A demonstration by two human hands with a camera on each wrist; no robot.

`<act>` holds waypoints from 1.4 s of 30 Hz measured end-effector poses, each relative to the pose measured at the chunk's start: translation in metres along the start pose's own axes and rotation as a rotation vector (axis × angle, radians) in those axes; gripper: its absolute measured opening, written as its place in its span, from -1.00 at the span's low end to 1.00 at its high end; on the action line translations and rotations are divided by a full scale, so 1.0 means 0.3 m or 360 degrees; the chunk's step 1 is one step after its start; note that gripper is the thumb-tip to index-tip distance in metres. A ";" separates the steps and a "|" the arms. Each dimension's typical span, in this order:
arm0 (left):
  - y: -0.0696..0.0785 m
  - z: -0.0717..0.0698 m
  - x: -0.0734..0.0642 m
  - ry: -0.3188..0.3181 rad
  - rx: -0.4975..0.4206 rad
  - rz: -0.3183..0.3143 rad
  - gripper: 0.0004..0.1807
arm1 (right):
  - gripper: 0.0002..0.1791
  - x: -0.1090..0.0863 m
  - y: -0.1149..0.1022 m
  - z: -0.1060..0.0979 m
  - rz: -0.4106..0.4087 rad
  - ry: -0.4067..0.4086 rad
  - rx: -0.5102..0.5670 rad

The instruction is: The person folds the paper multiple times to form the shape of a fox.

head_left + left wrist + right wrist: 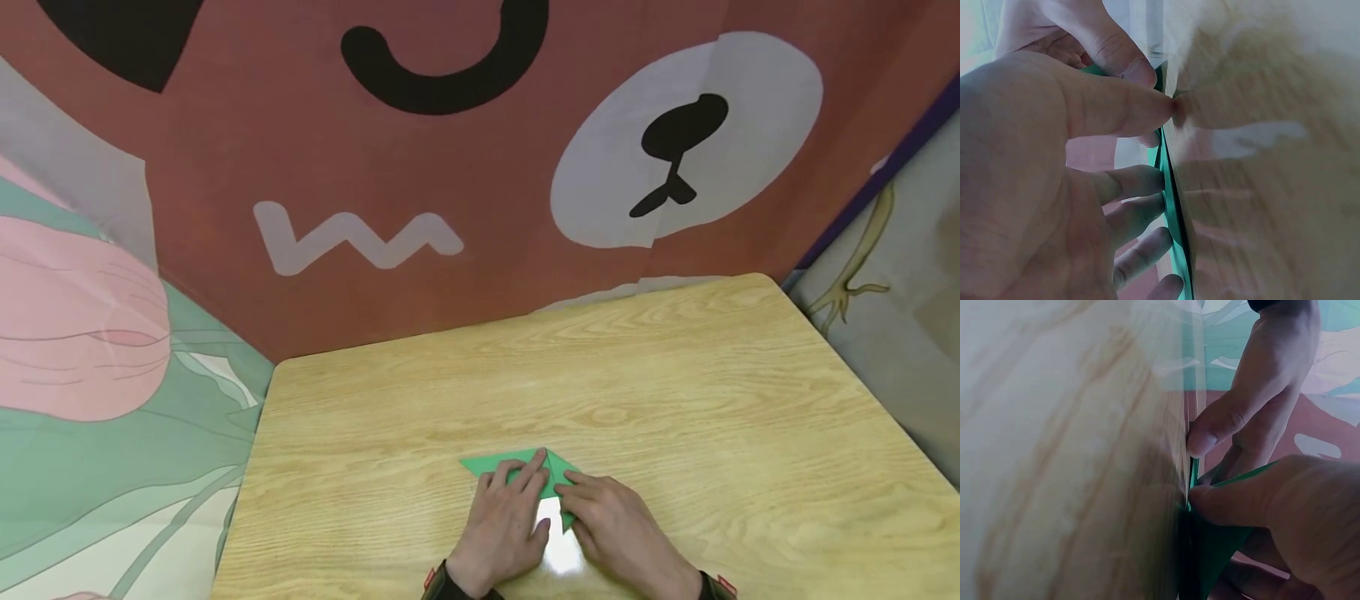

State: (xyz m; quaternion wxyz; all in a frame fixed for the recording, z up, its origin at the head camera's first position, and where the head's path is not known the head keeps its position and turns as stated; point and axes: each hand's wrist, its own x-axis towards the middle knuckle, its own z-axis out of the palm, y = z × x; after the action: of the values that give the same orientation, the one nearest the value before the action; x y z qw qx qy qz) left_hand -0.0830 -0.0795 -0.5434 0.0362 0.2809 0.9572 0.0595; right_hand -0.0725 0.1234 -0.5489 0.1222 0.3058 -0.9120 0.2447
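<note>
A folded piece of green paper (487, 462) lies on the table near its front side, with creased flaps and a pointed left end. My left hand (502, 529) rests over its middle, fingers spread and fingertips pressing the paper down; the left thumb touches the tabletop in the left wrist view. At the paper's right side, my right hand (618, 517) pinches a flap that points toward me. From the right wrist camera, the right thumb (1229, 503) lies on the near face of the green flap (1219, 550), its fingers behind. Part of the paper is hidden under both hands.
The light wood-grain table (420, 400) spreads around the hands, with a bright reflection between them. A brown printed cloth (337, 167) with a bear face hangs along the far edge. Another printed cloth (82, 333) hangs at the left.
</note>
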 end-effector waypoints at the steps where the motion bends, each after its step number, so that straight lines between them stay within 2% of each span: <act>1: -0.001 -0.001 0.000 0.0003 -0.0003 0.0004 -0.39 | -0.83 0.000 -0.001 0.000 0.0004 0.0002 -0.0002; 10: -0.005 -0.005 0.001 -0.0011 -0.0030 0.0018 -0.41 | -0.81 0.001 -0.007 0.009 0.0013 0.0042 -0.0032; 15: -0.009 -0.001 -0.003 0.0039 -0.0067 0.0019 -0.41 | -0.83 0.001 -0.012 0.016 0.0039 0.0064 -0.0036; 21: -0.008 0.005 -0.011 0.0069 -0.0141 0.0016 -0.31 | -0.88 -0.015 -0.032 0.012 0.0097 -0.0003 0.0041; 25: -0.002 0.008 -0.012 0.0054 -0.0126 0.0024 -0.25 | -0.75 -0.028 -0.043 0.008 0.0099 -0.0062 0.0006; 29: 0.008 0.011 -0.011 0.0032 -0.0061 0.0027 -0.29 | -0.50 -0.042 -0.046 0.001 0.0108 -0.0129 -0.0070; 32: 0.016 0.011 -0.008 -0.0005 -0.0030 0.0013 -0.31 | -0.30 -0.054 -0.045 -0.007 0.0118 -0.0190 -0.0064; 35: 0.021 0.008 -0.005 -0.0039 0.0005 -0.0005 -0.31 | -0.33 -0.064 -0.040 -0.014 0.0107 -0.0220 -0.0068; 42: 0.020 0.003 -0.007 -0.0049 0.0058 -0.0016 -0.30 | -0.37 -0.068 -0.029 -0.017 0.0090 -0.0108 -0.0150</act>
State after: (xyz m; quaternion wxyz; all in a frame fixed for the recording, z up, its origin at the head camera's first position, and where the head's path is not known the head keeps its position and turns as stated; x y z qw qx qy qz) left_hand -0.0779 -0.0755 -0.5435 0.0460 0.2777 0.9588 0.0376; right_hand -0.0508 0.1303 -0.5489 0.0984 0.2821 -0.9343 0.1944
